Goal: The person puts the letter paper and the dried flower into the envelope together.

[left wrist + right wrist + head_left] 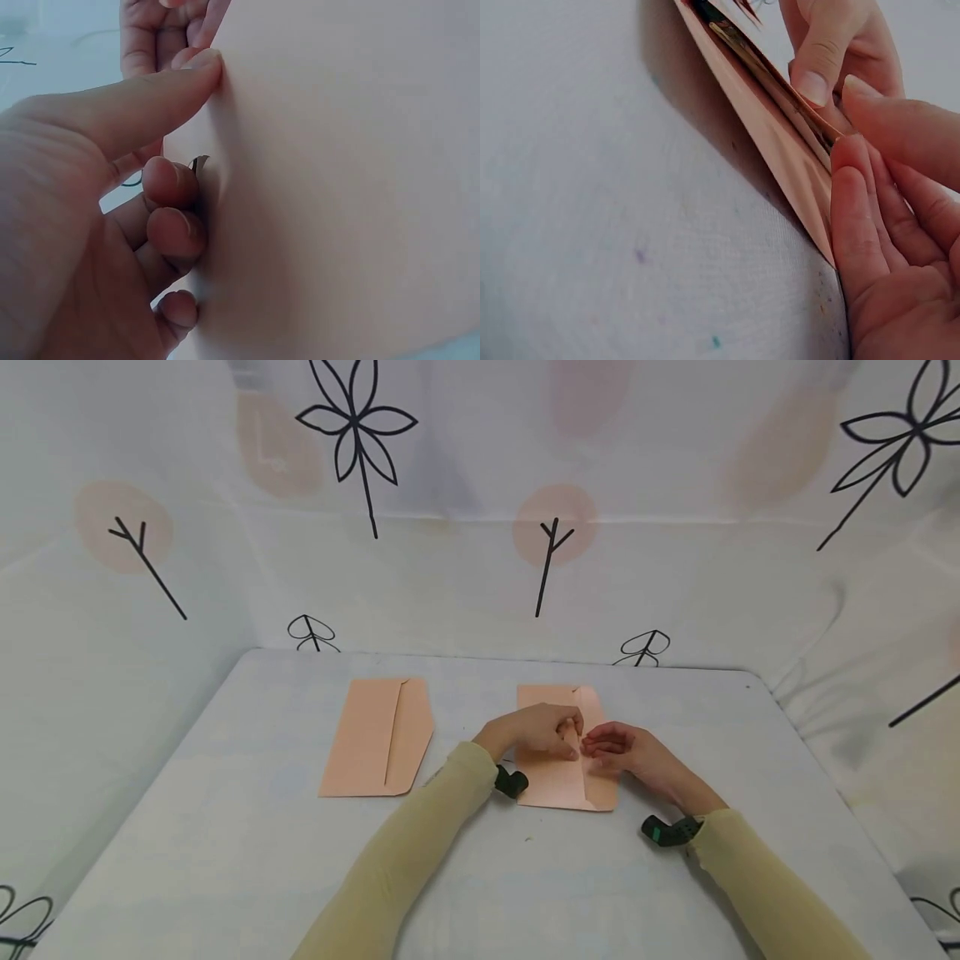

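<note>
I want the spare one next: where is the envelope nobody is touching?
In the head view, the untouched envelope lies flat on the table, left of the left hand.

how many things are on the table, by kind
peach envelopes: 2, one lying alone, one being worked on
hands on that envelope: 2, left hand and right hand
dark wrist units: 2, left and right
total: 6

head high, wrists close; share envelope [558,777].
</note>
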Action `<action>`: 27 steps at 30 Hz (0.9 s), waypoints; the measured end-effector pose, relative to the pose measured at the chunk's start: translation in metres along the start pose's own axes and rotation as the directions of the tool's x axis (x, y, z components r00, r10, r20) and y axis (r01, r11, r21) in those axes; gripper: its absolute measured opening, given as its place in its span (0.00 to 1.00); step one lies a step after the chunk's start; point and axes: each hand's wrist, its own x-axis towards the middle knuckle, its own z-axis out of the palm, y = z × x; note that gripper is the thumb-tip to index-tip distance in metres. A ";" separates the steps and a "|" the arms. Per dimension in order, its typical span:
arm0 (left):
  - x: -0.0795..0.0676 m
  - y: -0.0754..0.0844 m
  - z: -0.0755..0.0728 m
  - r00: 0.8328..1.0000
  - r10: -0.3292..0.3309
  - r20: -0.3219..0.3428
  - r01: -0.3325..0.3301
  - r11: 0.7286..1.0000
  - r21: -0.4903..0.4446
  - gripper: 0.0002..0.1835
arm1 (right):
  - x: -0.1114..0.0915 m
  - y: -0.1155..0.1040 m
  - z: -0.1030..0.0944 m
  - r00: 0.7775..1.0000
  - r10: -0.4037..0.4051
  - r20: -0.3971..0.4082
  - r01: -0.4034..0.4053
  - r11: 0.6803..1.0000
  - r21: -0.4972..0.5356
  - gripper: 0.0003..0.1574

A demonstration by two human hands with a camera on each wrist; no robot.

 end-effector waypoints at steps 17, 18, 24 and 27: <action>0.002 0.000 0.006 0.999 -0.030 -0.020 0.031 0.998 0.057 0.23 | -0.004 -0.001 -0.003 1.000 -0.017 0.009 0.017 0.997 0.070 0.33; 0.002 0.000 0.006 0.999 -0.029 -0.020 0.030 0.998 0.047 0.23 | -0.004 -0.001 -0.003 1.000 -0.017 0.010 0.016 0.997 0.070 0.33; 0.002 -0.005 0.008 0.999 -0.016 -0.029 0.015 1.000 -0.018 0.23 | -0.004 0.000 -0.003 1.000 -0.022 0.020 0.021 0.999 0.046 0.33; 0.001 -0.006 0.008 0.999 -0.010 -0.037 0.009 0.999 -0.035 0.22 | -0.003 0.001 -0.002 0.999 -0.022 0.026 0.021 0.999 0.033 0.33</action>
